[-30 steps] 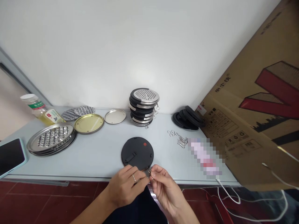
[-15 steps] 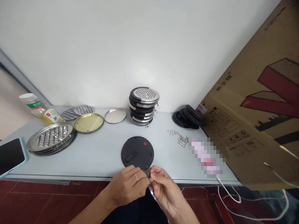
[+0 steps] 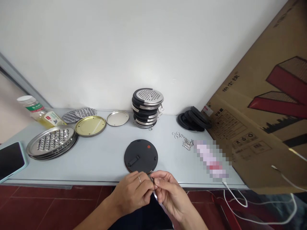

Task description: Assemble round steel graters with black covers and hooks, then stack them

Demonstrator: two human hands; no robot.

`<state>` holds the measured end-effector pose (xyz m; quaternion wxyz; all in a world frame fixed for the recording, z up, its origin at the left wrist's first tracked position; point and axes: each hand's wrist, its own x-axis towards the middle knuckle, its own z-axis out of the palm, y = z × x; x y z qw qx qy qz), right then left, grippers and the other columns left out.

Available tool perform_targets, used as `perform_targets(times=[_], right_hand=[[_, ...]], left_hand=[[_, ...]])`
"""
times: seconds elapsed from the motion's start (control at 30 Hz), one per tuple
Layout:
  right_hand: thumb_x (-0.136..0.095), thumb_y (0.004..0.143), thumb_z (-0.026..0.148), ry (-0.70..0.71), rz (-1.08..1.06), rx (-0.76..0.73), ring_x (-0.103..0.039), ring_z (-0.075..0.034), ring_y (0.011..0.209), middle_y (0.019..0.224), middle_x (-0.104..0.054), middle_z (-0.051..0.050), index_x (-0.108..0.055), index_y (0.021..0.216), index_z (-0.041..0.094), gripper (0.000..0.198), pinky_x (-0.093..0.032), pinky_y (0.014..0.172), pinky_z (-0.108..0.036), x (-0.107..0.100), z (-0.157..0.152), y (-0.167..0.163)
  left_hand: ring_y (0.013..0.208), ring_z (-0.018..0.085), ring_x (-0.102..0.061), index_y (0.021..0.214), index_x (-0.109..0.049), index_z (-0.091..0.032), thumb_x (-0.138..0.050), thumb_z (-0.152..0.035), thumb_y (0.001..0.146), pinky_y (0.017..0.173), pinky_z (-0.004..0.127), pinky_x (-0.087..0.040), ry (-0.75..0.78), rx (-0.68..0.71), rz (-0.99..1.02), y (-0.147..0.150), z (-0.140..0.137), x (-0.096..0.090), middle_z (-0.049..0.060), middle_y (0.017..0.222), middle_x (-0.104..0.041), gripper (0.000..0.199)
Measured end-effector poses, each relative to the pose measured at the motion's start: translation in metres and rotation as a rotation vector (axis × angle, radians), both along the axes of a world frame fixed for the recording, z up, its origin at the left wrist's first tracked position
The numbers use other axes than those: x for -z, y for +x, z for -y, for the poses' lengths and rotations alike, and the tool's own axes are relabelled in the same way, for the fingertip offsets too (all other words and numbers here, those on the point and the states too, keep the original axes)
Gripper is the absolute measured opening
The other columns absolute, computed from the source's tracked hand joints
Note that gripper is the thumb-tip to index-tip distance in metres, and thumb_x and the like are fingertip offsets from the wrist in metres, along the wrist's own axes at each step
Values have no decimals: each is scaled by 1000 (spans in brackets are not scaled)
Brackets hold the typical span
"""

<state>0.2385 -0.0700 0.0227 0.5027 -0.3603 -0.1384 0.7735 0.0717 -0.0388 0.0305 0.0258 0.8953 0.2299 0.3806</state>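
At the table's front edge, my left hand (image 3: 135, 193) and my right hand (image 3: 168, 191) meet with closed fingertips. Between them is a small metal piece (image 3: 153, 179), mostly covered by the fingers, so its exact kind is unclear. My left hand wears a ring on one finger. Just beyond the hands lies a round black plastic disc (image 3: 141, 155) with a tab and a red dot. Thin metal rings (image 3: 177, 135) and wire clips (image 3: 187, 144) lie loose to the right.
Behind the disc stands a stack of perforated metal discs with black rims (image 3: 149, 107). Black rings (image 3: 194, 118) lean by a cardboard box (image 3: 240, 134). To the left are grater plates (image 3: 51, 142), a gold lid (image 3: 90, 125), a silver lid (image 3: 117, 117), a bottle (image 3: 35, 110) and a phone (image 3: 11, 161).
The fingers of both hands have shifted slightly around the small metal piece, the right fingertips bending a little differently. Objects on the table have stayed in place.
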Motion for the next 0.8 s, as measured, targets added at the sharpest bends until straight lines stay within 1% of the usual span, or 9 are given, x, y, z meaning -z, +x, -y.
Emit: perform_targets(times=[0.13,0.23,0.33,0.4,0.47,0.53,0.6,0.7,0.8], right_hand=[[-90,64,27,37,86,-16,-58,-7,39,58,-67,1,-71,84,13,31,-42,39,-14,-2,1,0],[-88,66,32,102,196,-35,-58,-8,42,59,-67,-1,-70,84,13,31,-42,40,-16,-3,0,1],[-85,70,39,202,392,-54,-59,-11,49,58,-65,-1,-72,85,13,32,-43,43,-18,-7,0,5],[-80,75,41,287,592,-55,-60,-13,56,65,-67,-3,-73,86,14,30,-44,47,-20,-12,1,9],[-74,82,40,398,802,-55,-62,-15,64,75,-68,-5,-74,87,16,25,-47,54,-23,-19,3,12],[-65,89,35,527,962,-86,-62,-16,70,81,-68,-5,-75,92,18,20,-48,62,-25,-26,6,15],[-59,93,29,630,1070,-139,-60,-15,68,80,-67,-4,-76,99,21,20,-46,62,-25,-32,8,17],[-55,93,22,711,1183,-189,-57,-14,64,77,-65,-3,-76,103,22,23,-42,59,-24,-36,10,18],[-53,92,17,735,1260,-222,-58,-14,66,78,-64,-2,-75,101,23,25,-42,61,-24,-36,11,17]], left_hand=[[60,13,-55,80,-48,-20,-45,-9,86,58,25,-45,-78,-49,28,1,4,2,-2,67,-57,14],[58,12,-53,80,-46,-21,-44,-8,85,57,24,-45,-129,-75,35,1,6,5,-2,67,-55,14],[56,11,-51,80,-46,-21,-45,-7,84,54,22,-43,-197,-102,30,0,7,5,-3,66,-53,15],[55,11,-51,80,-47,-21,-46,-7,84,54,22,-42,-219,-116,18,0,8,3,-4,66,-52,15],[56,11,-52,79,-48,-21,-46,-6,84,54,22,-42,-220,-137,3,1,8,1,-4,66,-53,16],[57,11,-53,78,-48,-21,-47,-6,84,54,23,-43,-233,-159,-24,2,9,-1,-4,66,-53,16],[58,12,-54,79,-49,-21,-47,-6,83,54,23,-43,-259,-171,-53,3,10,-2,-3,68,-55,16],[59,12,-56,79,-50,-21,-47,-6,82,55,23,-45,-302,-178,-74,3,12,-1,-3,69,-56,16],[61,13,-57,79,-50,-21,-47,-6,81,57,24,-48,-339,-190,-66,4,14,3,-3,70,-56,16]])
